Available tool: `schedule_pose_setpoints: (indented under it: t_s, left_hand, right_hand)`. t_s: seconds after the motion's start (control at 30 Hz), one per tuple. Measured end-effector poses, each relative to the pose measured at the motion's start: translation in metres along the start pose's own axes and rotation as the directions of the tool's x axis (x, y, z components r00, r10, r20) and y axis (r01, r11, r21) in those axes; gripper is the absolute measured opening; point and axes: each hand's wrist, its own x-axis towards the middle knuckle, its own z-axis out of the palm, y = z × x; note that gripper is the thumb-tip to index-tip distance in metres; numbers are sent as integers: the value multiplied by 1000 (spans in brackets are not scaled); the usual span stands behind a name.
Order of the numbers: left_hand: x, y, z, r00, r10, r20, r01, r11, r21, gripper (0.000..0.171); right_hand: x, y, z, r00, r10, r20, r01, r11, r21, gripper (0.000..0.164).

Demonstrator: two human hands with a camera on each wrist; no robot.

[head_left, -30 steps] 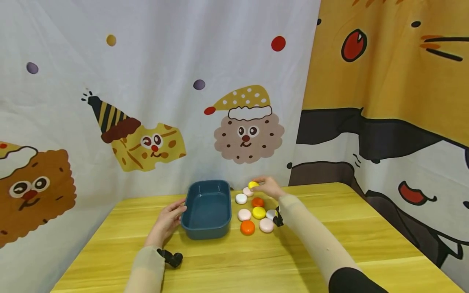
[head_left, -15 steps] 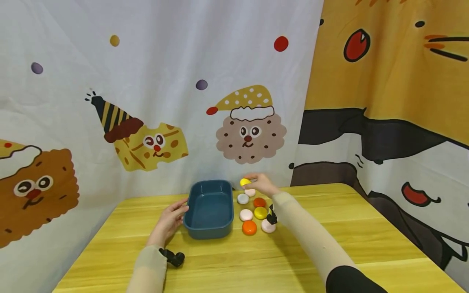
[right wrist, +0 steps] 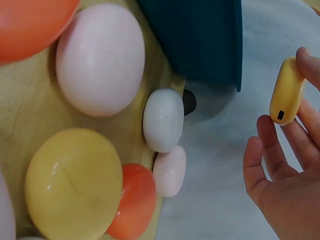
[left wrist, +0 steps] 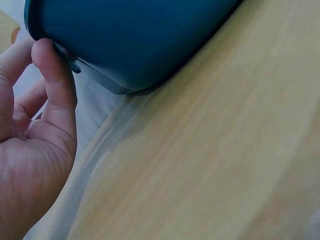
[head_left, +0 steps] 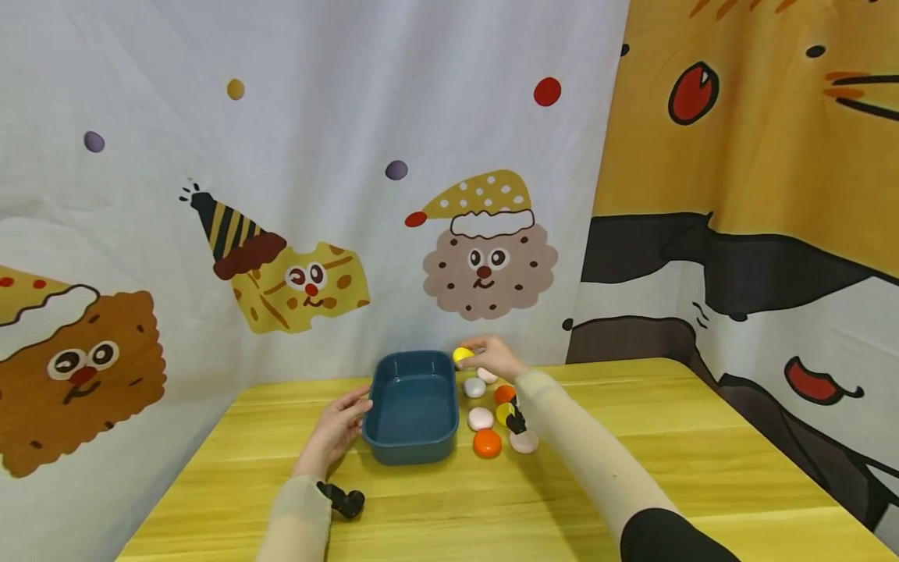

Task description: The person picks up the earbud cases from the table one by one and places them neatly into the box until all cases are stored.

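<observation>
A dark teal rectangular tub (head_left: 410,453) stands on the table, nothing visible inside it. My left hand (head_left: 339,428) is at its left side; in the left wrist view, thumb and fingers hold the rim of the tub (left wrist: 125,40). Between thumb and fingertips, my right hand (head_left: 495,357) pinches a glossy yellow round puck (head_left: 463,356), raised beside the tub's far right corner. In the right wrist view the yellow puck (right wrist: 286,92) is seen edge-on, with a small dark slot in its edge.
Right of the tub lie several similar pucks: an orange one (head_left: 487,443), pale pink ones (head_left: 481,419), a white one (head_left: 474,388), a red-orange one (head_left: 503,394) and another yellow (right wrist: 75,185). A printed curtain (head_left: 330,156) hangs behind the wooden table (head_left: 421,515).
My right hand has carried the yellow puck left, from above the pale pink puck toward the tub's far right corner. The left hand keeps its place at the tub; the head view has shifted slightly.
</observation>
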Motion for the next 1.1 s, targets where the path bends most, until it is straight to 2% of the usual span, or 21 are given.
schedule_pose_setpoints:
  t_s: [0.17, 0.47, 0.63, 0.87, 1.1]
  left_hand:
    - [-1, 0, 1, 1000, 2, 2, -2, 1000, -5, 54]
    - [0, -1, 3, 1000, 0, -4, 1, 1000, 13, 53]
    - [1, -4, 3, 1000, -16, -20, 16, 1000, 1, 51]
    - [1, -2, 4, 1000, 3, 2, -3, 1000, 12, 54]
    - [0, 0, 4, 1000, 3, 10, -3, 1000, 3, 55]
  right_hand:
    - [4, -4, 2, 1000, -3, 5, 3, 1000, -22, 49]
    - [10, -8, 4, 1000, -14, 10, 13, 999, 34, 52]
    - [12, -13, 9, 999, -24, 25, 23, 1000, 18, 54]
    - [16, -24, 16, 1000, -21, 16, 21, 1000, -1, 50]
    - [20, -24, 23, 999, -28, 26, 28, 1000, 7, 46]
